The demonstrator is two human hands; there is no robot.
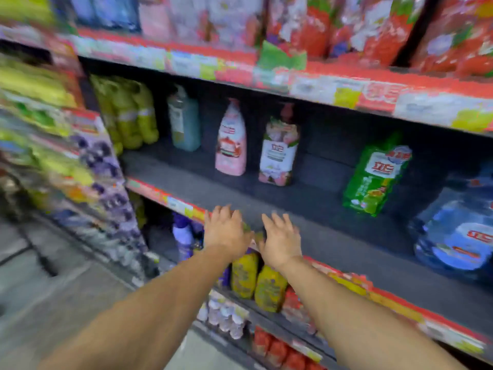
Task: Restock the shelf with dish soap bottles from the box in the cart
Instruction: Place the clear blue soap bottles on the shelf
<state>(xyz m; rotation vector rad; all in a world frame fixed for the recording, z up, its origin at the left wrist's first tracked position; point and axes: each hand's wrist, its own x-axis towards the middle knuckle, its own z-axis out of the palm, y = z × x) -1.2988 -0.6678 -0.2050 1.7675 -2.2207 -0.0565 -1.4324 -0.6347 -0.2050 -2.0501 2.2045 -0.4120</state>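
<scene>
Reaching forward side by side, both hands have their fingers straight and slightly spread, holding nothing. The left hand (226, 232) and the right hand (281, 243) hover palm down at the front lip of the dark shelf (333, 236), thumbs nearly meeting; the blur makes it impossible to tell whether the fingertips touch the board.

Just beyond the fingertips, standing upright further back on that shelf, are a pink bottle (231, 138) and, beside it to the right, a white-and-pink bottle (279, 150). Left of the pink one stands a teal bottle (184, 121), and further left a cluster of yellow-green bottles (128, 113). To the right of the right hand's fingers, well apart, a green refill pouch (376, 177) leans on the shelf, with a blue pouch (458, 233) beyond it at the edge of the view.

Under the wrists, on the shelf below, sit yellow bottles (256, 281) and, to the left, a purple-capped white bottle (183, 236). Above everything, the upper shelf carries red and pink packs (333, 28). The box and cart are out of view.
</scene>
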